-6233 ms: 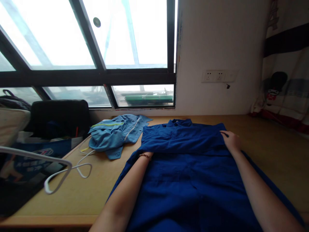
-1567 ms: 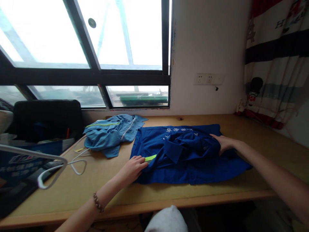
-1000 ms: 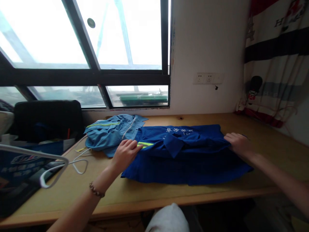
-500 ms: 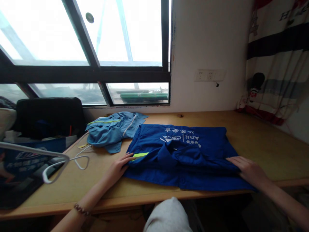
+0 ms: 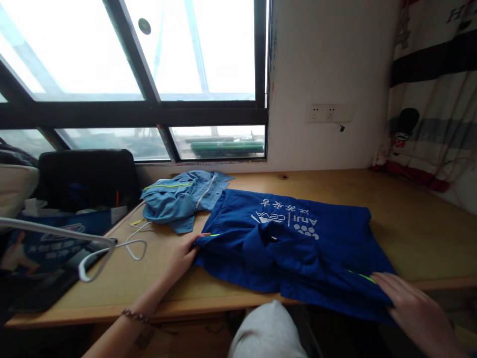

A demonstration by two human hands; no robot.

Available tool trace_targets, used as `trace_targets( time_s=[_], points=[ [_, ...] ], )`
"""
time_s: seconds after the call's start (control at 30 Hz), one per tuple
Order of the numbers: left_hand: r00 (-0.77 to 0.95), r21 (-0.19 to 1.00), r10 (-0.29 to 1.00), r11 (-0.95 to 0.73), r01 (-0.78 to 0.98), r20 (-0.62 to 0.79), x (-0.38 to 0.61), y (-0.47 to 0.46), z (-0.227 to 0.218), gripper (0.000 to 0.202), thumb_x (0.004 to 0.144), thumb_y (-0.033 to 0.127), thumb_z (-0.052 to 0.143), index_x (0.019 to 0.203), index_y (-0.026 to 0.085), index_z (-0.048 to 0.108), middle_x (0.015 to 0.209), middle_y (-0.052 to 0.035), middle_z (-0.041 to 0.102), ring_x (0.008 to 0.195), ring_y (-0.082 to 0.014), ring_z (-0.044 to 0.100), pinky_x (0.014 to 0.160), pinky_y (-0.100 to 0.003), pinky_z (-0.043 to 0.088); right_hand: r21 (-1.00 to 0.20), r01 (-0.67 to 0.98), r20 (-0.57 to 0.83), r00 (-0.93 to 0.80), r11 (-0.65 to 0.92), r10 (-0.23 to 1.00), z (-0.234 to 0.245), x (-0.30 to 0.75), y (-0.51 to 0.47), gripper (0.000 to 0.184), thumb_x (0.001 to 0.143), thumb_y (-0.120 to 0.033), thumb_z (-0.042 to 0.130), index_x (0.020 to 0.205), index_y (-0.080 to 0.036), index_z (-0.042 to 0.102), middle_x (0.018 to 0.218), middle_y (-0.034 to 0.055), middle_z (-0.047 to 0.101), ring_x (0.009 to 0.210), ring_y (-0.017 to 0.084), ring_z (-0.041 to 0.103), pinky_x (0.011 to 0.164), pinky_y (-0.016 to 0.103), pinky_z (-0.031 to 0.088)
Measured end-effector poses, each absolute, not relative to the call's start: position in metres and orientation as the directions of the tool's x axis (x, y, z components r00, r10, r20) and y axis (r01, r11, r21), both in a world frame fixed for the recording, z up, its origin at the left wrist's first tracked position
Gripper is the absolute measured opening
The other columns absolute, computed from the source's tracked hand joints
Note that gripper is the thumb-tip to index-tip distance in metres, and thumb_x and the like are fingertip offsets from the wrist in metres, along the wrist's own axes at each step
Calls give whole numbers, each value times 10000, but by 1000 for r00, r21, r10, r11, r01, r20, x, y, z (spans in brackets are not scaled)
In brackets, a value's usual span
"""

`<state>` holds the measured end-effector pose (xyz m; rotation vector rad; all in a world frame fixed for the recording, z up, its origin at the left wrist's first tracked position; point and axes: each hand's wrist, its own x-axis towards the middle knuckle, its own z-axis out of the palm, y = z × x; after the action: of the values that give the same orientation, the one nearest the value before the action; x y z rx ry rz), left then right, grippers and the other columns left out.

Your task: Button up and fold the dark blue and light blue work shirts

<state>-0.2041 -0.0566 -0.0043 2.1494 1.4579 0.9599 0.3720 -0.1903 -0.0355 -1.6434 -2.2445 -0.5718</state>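
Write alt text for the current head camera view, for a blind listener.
Left hand and right hand hold opposite sides of a dark blue garment with white lettering, on a wooden table; a light blue garment lies beside it, near a window.

The jacket (image 5: pixel 298 253) lies mid-worktop (image 5: pixel 421 219), its right near part hanging over the near edge. The fingers of the left hand (image 5: pixel 184 256) are at its left side, those of the right hand (image 5: pixel 410 303) at its near right corner. A second garment (image 5: pixel 179 201) lies far left of it. Farther left, off the worktop, stands a chair back (image 5: pixel 89 174). Behind are the window (image 5: pixel 201 54), left, and the socket panel (image 5: pixel 330 113), right; the curtain (image 5: pixel 428 124) hangs far right.
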Motion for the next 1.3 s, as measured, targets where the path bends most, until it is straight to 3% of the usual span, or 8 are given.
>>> trace_targets(
  time_s=[0.1, 0.4, 0.6, 0.8, 0.97, 1.07, 1.17, 1.3],
  points=[
    [255, 568, 889, -442, 695, 380, -201, -60, -5, 421, 707, 123, 415, 1107, 177, 535, 1178, -56, 550, 1111, -219, 479, 976, -408, 350, 188, 943, 399, -329, 274, 856, -47, 367, -196, 842, 574, -145, 458, 1347, -364, 206, 1239, -44, 496, 1075, 302, 503, 865, 501, 449],
    [476, 266, 823, -555, 788, 310, -190, -66, -11, 527, 674, 36, 388, 1123, 254, 558, 1237, -9, 506, 1210, -222, 373, 1002, -439, 329, 103, 960, 211, -278, 262, 937, -25, 400, -134, 766, 528, 15, 333, 1180, -352, 501, 1227, -118, 498, 1100, 176, 500, 889, 342, 467],
    [475, 171, 842, -523, 835, 255, -174, -88, -11, 508, 800, 122, 356, 1269, 309, 402, 1333, -19, 396, 1247, -236, 304, 986, -498, 296, 155, 958, 361, -284, 243, 888, -26, 421, -113, 646, 599, 20, 359, 1178, -211, 528, 1201, 12, 542, 1093, 219, 500, 942, 383, 399],
    [416, 121, 857, -468, 875, 304, -168, -110, 12, 554, 757, 164, 421, 1291, 305, 365, 1401, -54, 266, 1301, -321, 98, 958, -637, 127, 144, 921, 396, -388, 361, 832, -5, 413, -146, 578, 636, -69, 437, 1177, -259, 512, 1184, 6, 552, 1113, 258, 468, 951, 455, 359],
    [510, 222, 749, -631, 743, 424, -105, -116, 57, 479, 777, 176, 411, 1253, 229, 396, 1367, -71, 320, 1287, -267, 184, 1025, -507, 173, -205, 844, 366, -403, 495, 839, 52, 340, -141, 428, 733, -97, 383, 1104, -245, 536, 1182, 18, 535, 1107, 198, 473, 952, 359, 381],
    [408, 404, 781, -604, 688, 473, -54, -92, 70, 351, 819, 227, 402, 1162, 203, 470, 1266, -84, 441, 1189, -216, 367, 980, -378, 308, -335, 786, 407, -377, 519, 832, 67, 286, -111, 459, 742, -73, 353, 1135, -254, 506, 1144, 20, 546, 1073, 193, 489, 928, 369, 394],
    [226, 585, 891, -432, 686, 393, -16, -49, 64, 324, 797, 347, 457, 1021, 137, 561, 1046, -124, 578, 996, -244, 513, 847, -352, 388, -308, 775, 374, -435, 552, 819, 64, 253, -75, 574, 661, 21, 355, 1156, -230, 499, 1080, 38, 568, 1037, 187, 479, 891, 365, 401],
    [286, 794, 958, -163, 585, -15, -1, -7, 45, 295, 707, 348, 534, 735, 68, 620, 640, -79, 592, 629, -197, 549, 562, -274, 383, -177, 854, 322, -420, 490, 848, 57, 248, -60, 383, 664, 18, 412, 874, -219, 627, 802, 37, 603, 857, 197, 487, 768, 355, 410]
  ],
)
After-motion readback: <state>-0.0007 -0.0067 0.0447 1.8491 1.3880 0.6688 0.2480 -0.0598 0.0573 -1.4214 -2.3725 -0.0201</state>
